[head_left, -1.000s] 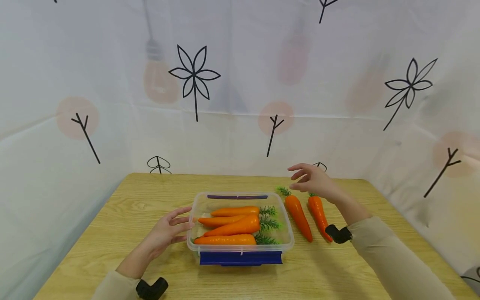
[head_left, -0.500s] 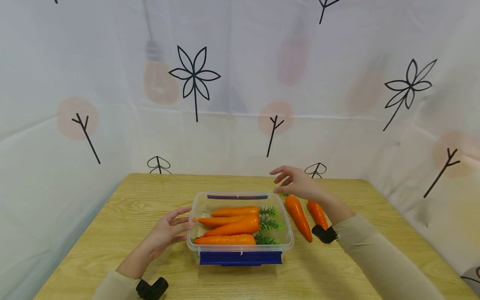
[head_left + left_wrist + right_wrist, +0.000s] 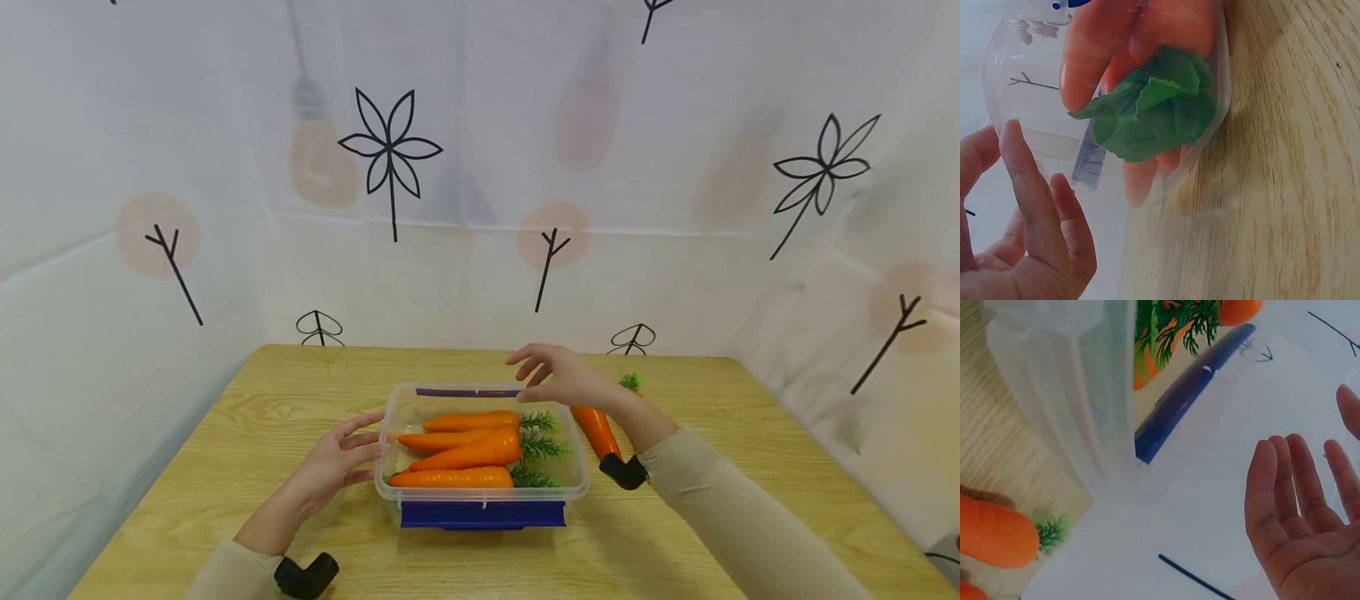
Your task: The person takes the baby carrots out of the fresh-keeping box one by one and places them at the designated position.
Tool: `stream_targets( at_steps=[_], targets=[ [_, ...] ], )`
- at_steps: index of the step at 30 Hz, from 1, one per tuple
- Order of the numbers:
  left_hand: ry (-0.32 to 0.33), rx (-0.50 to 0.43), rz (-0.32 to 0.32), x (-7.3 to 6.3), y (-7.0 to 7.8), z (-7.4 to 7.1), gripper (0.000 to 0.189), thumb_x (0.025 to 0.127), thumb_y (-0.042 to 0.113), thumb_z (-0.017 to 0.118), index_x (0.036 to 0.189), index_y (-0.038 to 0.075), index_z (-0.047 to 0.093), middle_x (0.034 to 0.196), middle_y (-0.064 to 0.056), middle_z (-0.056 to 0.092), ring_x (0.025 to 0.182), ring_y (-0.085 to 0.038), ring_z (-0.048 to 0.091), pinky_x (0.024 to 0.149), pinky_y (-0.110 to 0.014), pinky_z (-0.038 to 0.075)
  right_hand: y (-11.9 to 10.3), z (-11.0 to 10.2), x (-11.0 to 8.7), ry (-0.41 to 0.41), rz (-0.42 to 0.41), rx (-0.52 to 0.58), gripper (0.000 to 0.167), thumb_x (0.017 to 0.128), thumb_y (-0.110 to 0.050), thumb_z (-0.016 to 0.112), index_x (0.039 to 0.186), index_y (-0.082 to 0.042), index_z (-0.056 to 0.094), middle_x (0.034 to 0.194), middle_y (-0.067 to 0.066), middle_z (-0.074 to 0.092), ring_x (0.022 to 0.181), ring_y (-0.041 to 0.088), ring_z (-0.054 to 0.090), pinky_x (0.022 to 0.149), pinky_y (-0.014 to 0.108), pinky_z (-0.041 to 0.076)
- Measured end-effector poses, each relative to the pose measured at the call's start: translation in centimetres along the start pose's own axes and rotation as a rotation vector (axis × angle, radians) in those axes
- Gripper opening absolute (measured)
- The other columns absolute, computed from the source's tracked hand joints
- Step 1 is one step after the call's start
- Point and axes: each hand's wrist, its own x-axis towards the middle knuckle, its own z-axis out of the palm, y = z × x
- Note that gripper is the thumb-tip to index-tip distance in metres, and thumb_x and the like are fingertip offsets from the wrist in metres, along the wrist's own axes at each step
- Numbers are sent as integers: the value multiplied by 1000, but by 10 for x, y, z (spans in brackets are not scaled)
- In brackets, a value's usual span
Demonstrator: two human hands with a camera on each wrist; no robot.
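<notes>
A clear plastic food container (image 3: 577, 492) with blue latches stands in the middle of the table. Several orange carrots (image 3: 480, 450) with green tops lie inside it, and the left wrist view shows a leafy green piece (image 3: 1147, 115) through the wall. My left hand (image 3: 330, 462) is at the container's left side, its loosely spread fingertips right at the rim. Above the back right corner hovers my right hand (image 3: 573, 383), fingers relaxed and nothing in them. The right wrist view has that hand's fingers (image 3: 1300, 481) apart from the container's blue latch (image 3: 1191, 394).
To the right of the container, a carrot (image 3: 596, 427) lies on the wooden table (image 3: 300, 375), partly covered by the right forearm. The green top (image 3: 631, 382) of another carrot shows behind that arm. A patterned white cloth (image 3: 465, 283) hangs behind the table and along its sides.
My right hand has moved left, from above the loose carrots to over the container's back right corner. The left hand, the container and the carrots stay where they were.
</notes>
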Motion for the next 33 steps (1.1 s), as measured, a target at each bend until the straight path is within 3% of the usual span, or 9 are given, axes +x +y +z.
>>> stream_targets(
  at_steps=[6,16,23,33],
  targets=[
    [-7,-6,2,0,-1,0,63,89,14,64,142,3,32,134,-29,40,109,-33,54,78,-34,52,-3,9,8,-96,-7,-3,47,85,-15,69,129,-12,52,112,15,59,96,21,60,77,33,51],
    [8,-7,8,-1,0,0,62,88,14,65,141,3,34,134,-28,42,109,-31,54,78,-34,52,-8,24,23,-304,-52,21,43,86,-10,68,127,-9,53,111,6,57,98,22,58,75,29,51],
    [0,-11,3,-1,-2,-1,65,88,17,66,142,4,33,135,-28,41,109,-32,54,78,-35,52,-12,32,31,-420,-47,-6,42,84,-7,69,124,-6,55,115,13,56,106,34,54,82,28,48],
    [1,-15,5,1,-2,-1,65,87,19,68,142,4,35,135,-28,40,111,-33,52,80,-37,51,-9,45,40,-544,24,-101,41,81,-10,73,119,-14,60,115,1,57,108,21,53,87,31,46]
  ],
)
